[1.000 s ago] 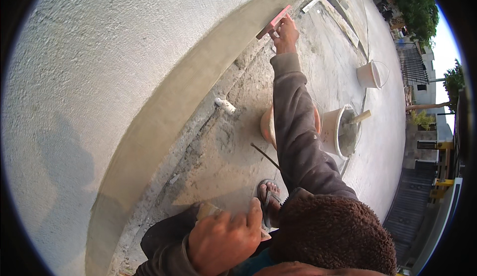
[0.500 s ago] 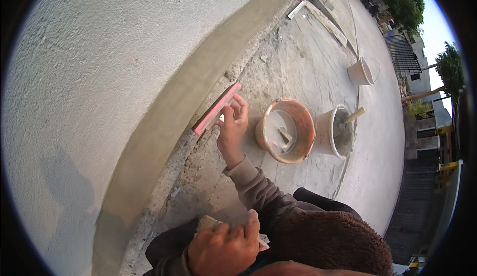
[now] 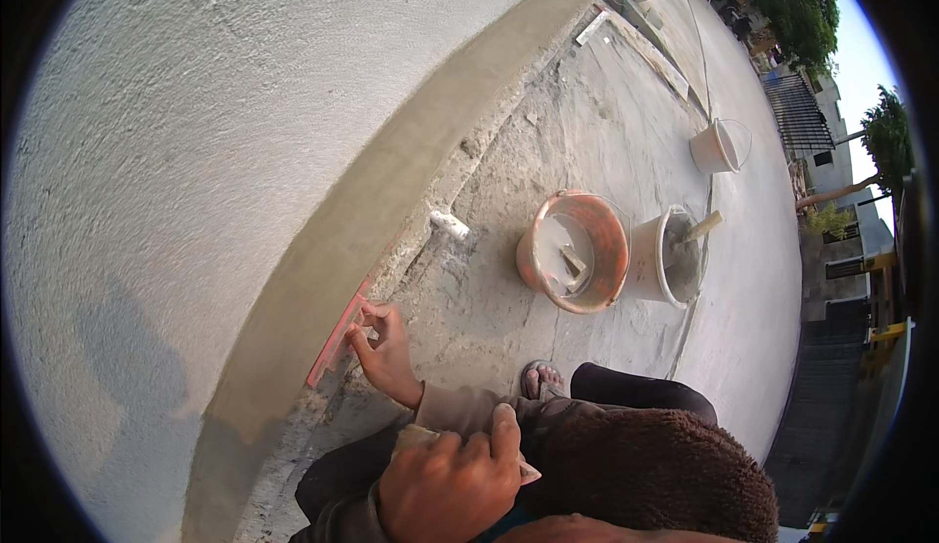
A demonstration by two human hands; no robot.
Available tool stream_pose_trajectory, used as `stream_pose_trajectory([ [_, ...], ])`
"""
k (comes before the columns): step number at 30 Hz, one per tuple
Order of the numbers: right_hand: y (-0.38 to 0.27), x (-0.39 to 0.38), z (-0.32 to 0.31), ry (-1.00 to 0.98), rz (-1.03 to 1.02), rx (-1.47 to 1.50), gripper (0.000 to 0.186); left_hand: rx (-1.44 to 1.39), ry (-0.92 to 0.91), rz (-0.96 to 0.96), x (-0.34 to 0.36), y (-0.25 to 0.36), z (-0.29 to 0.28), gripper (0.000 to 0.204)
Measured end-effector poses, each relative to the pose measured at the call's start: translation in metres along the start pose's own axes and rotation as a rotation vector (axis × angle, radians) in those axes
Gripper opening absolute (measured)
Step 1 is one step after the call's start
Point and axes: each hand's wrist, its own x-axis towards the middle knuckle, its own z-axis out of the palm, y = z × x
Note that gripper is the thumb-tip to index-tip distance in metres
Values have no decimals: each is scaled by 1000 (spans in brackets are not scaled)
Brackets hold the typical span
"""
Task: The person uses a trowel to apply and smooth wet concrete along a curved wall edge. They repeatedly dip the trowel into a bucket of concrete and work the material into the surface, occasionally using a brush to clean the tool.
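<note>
My right hand (image 3: 389, 355) grips a pink-edged plastering float (image 3: 338, 336) by its back, fingers and thumb curled round it. The float's long face lies against the damp grey-brown plaster band (image 3: 333, 240) at the foot of the wall. Close to my body, my left hand (image 3: 452, 489) is closed round a pale, mortar-smeared thing. Only its blunt end and a pointed tip show past the fingers, so its kind is hidden. Beyond the float, a short white pipe stub (image 3: 450, 225) sticks out at the wall's base.
An orange bucket (image 3: 528, 254) with cloudy liquid and a tool inside stands to the right. Beside it is a pale bucket (image 3: 646, 259) with a stick in it. Farther off are a white bucket (image 3: 712, 149) and a long board (image 3: 650, 59). A sandalled foot (image 3: 543, 379) rests nearby.
My right hand has brought the float down and left, nearer to me, onto the plaster band. The pipe stub and the sandalled foot have come into sight. My left hand keeps its hold.
</note>
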Motion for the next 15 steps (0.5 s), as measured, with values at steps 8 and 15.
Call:
stream_pose_trajectory([
  [8, -29, 47, -92, -175, 1, -40, 45, -32, -22, -25, 1, 17, 3, 37],
  [15, -183, 142, -239, -452, -393, -640, 42, -14, -95, -56, 17, 38, 11, 26],
])
